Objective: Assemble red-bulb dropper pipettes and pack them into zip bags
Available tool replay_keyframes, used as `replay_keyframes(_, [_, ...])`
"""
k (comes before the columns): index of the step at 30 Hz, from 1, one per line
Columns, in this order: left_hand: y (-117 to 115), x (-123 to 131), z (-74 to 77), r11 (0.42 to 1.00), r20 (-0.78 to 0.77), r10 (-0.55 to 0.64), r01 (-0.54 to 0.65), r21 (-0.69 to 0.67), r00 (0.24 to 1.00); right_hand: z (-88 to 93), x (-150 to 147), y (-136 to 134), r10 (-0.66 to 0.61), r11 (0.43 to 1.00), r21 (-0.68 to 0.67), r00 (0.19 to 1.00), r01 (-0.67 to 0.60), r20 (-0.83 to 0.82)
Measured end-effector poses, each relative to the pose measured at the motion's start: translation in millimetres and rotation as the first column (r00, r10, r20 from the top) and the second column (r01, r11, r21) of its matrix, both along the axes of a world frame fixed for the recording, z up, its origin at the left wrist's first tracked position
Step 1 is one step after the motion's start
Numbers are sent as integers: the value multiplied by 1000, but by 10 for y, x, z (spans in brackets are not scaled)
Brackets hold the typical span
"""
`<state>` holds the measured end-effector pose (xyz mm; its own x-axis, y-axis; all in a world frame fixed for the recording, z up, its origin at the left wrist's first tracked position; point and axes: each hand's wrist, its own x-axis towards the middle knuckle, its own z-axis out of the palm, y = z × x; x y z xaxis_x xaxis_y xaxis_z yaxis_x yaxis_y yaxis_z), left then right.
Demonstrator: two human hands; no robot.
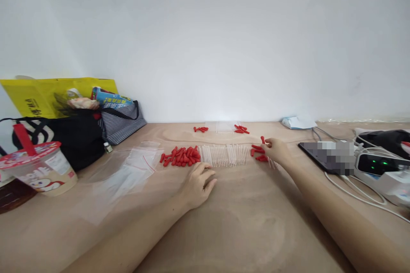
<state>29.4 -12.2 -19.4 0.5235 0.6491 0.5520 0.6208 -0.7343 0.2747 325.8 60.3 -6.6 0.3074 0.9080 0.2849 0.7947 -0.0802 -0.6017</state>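
My left hand (199, 184) rests on the wooden table (243, 230), fingers loosely curled and apart, holding nothing, just below a pile of small red caps (181, 156). A row of clear plastic tubes (224, 155) lies between that pile and my right hand (276, 150). My right hand is closed in a pinch among a few red caps (258, 152); clear tubes poke out beneath it. Whether it grips a cap or a tube is too small to tell. Further back lie two small groups of red caps (241, 129) and more clear tubes (226, 126).
Clear plastic bags (133, 168) lie left of the caps. A drink cup with a red straw (41, 168), a black bag (73, 136), a striped bag (120, 123) and a yellow bag (48, 96) fill the left. Right: tablet (326, 155), white cables, a power unit with green lights (381, 168).
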Motion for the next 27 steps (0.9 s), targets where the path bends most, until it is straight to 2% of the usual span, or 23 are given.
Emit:
replay_keyframes(4, [-4, 2, 4, 1000, -14, 12, -12, -10, 1000, -151, -4, 23, -41, 999, -16, 994, 42, 100])
replay_keyframes(7, [-7, 1, 6, 1000, -19, 11, -11, -14, 1000, -146, 3, 31, -20, 999, -23, 985, 24, 169])
replay_keyframes(10, [-11, 0, 10, 1000, -22, 11, -12, -20, 1000, -24, 74, 8, 148, 987, -95, 957, -128, 248])
replay_keyframes(13, [-14, 1, 18, 999, -33, 24, -25, -33, 999, 107, 146, -33, 415, 903, -245, 861, -352, 293])
replay_keyframes(16, [-14, 6, 23, 999, -42, 29, -31, -36, 999, 168, 162, -57, 543, 831, -350, 770, -433, 335])
replay_keyframes(19, [-16, 11, 17, 999, -40, 31, -32, -25, 999, 170, 136, -58, 573, 811, -388, 729, -438, 375])
replay_keyframes(23, [-12, 5, -2, 999, -34, 42, -42, -4, 999, 164, 108, -59, 594, 798, -381, 713, -466, 373])
replay_keyframes(27, [58, -5, 34, 990, -31, 134, -133, 41, 990, 203, 92, -82, 613, 788, -342, 707, -512, 353])
